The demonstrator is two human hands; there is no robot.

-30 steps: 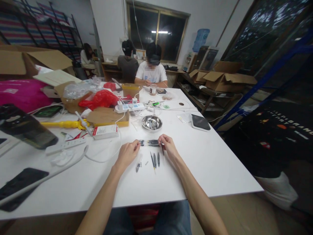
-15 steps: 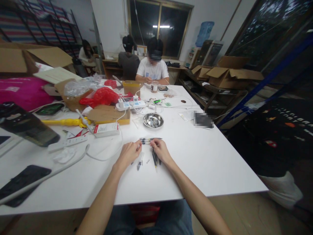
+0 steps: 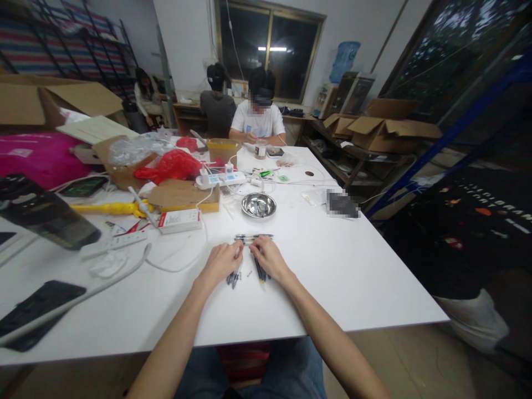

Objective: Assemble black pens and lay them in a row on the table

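My left hand (image 3: 223, 261) is closed in a pinch above the white table (image 3: 341, 277); whatever its fingertips hold is too small to make out. Facing it across a narrow gap, my right hand (image 3: 269, 259) is also pinched, its fingertips partly hidden. Just beyond both hands lie several pens (image 3: 254, 237) side by side, crosswise to me. Clear pen parts (image 3: 235, 279) stick out beside and below my left hand. Several black pen pieces (image 3: 259, 271), one with a yellow end, lie below my right hand. A small piece (image 3: 249, 273) rests between the two groups.
A shiny metal bowl (image 3: 258, 205) with small parts stands beyond the pens. To the left are a white-and-red box (image 3: 179, 220), a cable (image 3: 174, 270), a power strip (image 3: 222, 178) and a dark bottle (image 3: 45, 213). A person (image 3: 258, 119) sits across the table.
My right hand has shifted slightly left, narrowing the gap between the fingertips. My left hand has come down a little over the clear pen parts. The view has moved slightly.
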